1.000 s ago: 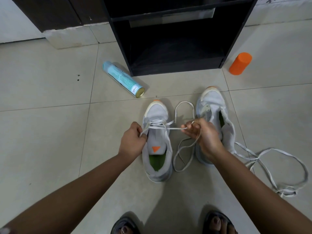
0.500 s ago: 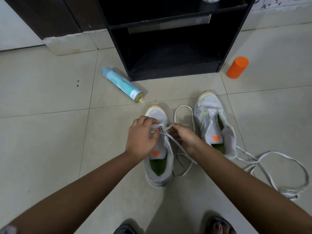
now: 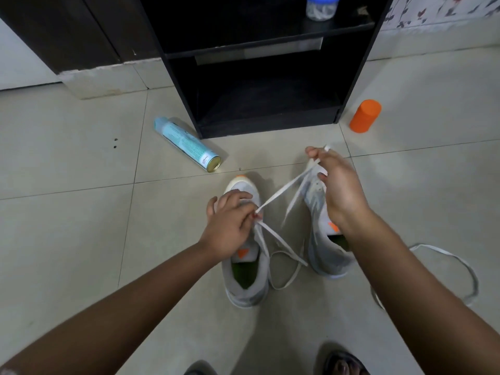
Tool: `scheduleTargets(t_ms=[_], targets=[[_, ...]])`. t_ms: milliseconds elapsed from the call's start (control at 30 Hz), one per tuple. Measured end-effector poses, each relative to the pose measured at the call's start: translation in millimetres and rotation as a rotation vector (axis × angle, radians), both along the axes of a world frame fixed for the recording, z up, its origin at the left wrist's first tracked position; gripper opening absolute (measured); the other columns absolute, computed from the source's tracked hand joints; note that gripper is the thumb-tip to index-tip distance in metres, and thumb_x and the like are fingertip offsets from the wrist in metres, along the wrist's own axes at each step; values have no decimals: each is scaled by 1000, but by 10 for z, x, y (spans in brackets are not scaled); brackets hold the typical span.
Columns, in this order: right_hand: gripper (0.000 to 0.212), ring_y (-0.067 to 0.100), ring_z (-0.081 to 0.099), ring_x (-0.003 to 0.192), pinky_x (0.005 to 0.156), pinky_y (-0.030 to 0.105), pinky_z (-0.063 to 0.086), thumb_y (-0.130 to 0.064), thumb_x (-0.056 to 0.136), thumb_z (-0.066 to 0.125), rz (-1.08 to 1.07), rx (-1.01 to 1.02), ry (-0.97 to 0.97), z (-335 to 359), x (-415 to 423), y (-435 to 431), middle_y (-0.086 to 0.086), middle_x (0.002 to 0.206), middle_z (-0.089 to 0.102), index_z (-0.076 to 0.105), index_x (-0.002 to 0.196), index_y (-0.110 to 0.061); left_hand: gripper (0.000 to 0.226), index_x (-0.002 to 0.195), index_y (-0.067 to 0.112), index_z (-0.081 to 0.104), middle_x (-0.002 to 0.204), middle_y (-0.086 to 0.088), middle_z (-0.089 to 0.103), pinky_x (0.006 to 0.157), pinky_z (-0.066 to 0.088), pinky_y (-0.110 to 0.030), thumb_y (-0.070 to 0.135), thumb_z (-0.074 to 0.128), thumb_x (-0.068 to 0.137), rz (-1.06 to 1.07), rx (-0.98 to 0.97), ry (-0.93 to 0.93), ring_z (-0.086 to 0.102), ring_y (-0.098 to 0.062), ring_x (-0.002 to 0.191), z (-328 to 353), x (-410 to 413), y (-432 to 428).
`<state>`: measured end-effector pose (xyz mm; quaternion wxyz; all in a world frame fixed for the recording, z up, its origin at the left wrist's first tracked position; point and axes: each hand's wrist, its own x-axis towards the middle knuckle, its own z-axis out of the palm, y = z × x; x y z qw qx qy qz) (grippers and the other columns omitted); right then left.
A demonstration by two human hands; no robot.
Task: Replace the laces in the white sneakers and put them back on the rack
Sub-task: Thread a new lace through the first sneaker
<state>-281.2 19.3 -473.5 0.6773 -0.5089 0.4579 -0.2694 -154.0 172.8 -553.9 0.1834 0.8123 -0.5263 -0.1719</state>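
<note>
My left grip (image 3: 230,226) sat on the front of the left sneaker (image 3: 244,282), fingers curled, pinching the white lace (image 3: 281,192) right at the eyelets. My right grip (image 3: 338,193) hung over the toe of the right sneaker (image 3: 322,247), closed round the other end of that same lace, whose tip poked out above my fingers. Between the 2 grips the lace ran tight and straight, slanting up to the right. A slack part of it looped down onto the floor (image 3: 67,212) between the 2 sneakers.

Both sneakers stood side by side on the tiles, toes toward the black rack (image 3: 270,125), near it but not in it. Each had an orange mark on the tongue and a green insole. Another lace (image 3: 460,262) lay loose on the floor to the right of the right sneaker, partly hidden by my forearm.

A pale blue spray can (image 3: 186,144) lay on its side left of the rack, and an orange cap (image 3: 365,116) stood upright to its right. A small jar (image 3: 320,6) with a blue lid stood on the rack's upper shelf.
</note>
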Motion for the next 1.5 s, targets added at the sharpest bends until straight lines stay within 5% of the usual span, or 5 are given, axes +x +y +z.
scheduleTargets(t_ms=[233, 400, 633, 1267, 1500], targets=[[31, -9, 59, 80, 70, 7, 42, -15, 100, 37, 119, 22, -110, 95, -53, 323, -11, 100, 65, 65, 87, -17, 26, 77, 20, 51, 72, 8, 55, 78, 44, -45, 25, 36, 97, -67, -393, 395, 54, -17, 73, 645, -366, -360], [33, 2, 58, 100, 91, 23, 39, -19, 98, 39, -65, 145, -105, 92, -228, -30, -3, 107, 66, 63, 77, -24, 41, 89, 24, 62, 93, 9, 55, 107, 23, -42, 40, 24, 88, -187, -85, -77, 55, -16, 96, 387, -244, 22], [32, 7, 58, 100, 86, 15, 43, -14, 100, 35, 197, 179, -181, -168, -168, 703, 2, 99, 65, 67, 100, -18, 35, 85, 13, 58, 84, 3, 60, 83, 45, -40, 38, 35, 94, 31, -241, 510, 57, -16, 86, 532, -427, -170], [27, 5, 23, 42, 37, 16, 18, -18, 98, 46, -182, 338, -162, -486, -356, -120, -6, 65, 49, 63, 118, -14, 12, 63, 20, 53, 72, 4, 49, 102, 35, -40, 19, 52, 74, -634, -232, -338, 46, -20, 70, 173, -197, 489], [14, 1, 47, 42, 44, 11, 35, -1, 95, 50, 281, -16, -58, -521, -152, 421, -3, 68, 71, 48, 86, -12, 31, 105, 16, 53, 99, 4, 51, 80, 39, -25, 32, 67, 83, 444, -219, 189, 49, -16, 94, 13, -110, 486]])
